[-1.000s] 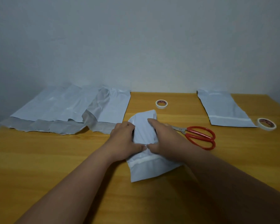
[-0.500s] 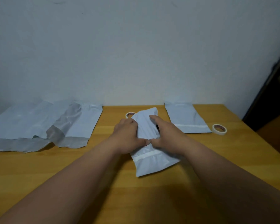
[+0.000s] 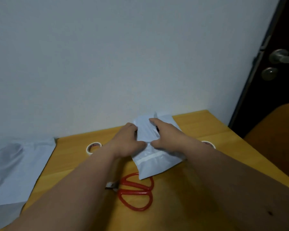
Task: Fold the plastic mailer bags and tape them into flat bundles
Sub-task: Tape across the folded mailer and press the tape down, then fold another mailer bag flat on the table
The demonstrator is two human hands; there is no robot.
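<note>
While I grip the folded mailer bag (image 3: pixel 150 157) with my left hand (image 3: pixel 128 142) and right hand (image 3: pixel 167 139) near the table's (image 3: pixel 198 124) far edge, red scissors (image 3: pixel 137 190) lie just nearer, tape rolls (image 3: pixel 93 147) flank it, and loose bags (image 3: pixel 15 164) crowd the left.

You work in a plain domestic room, likely a home. A wooden table (image 3: pixel 198 129) is pushed against a bare pale painted wall (image 3: pixel 107 64). To your right stands a dark door (image 3: pixel 277 100) with a metal lever handle (image 3: pixel 281 56) and a round lock knob (image 3: pixel 269 73) below it. On the table: red-handled scissors (image 3: pixel 137 191), a roll of tape (image 3: pixel 93 147), flat plastic mailer bags (image 3: pixel 15 167).
</note>
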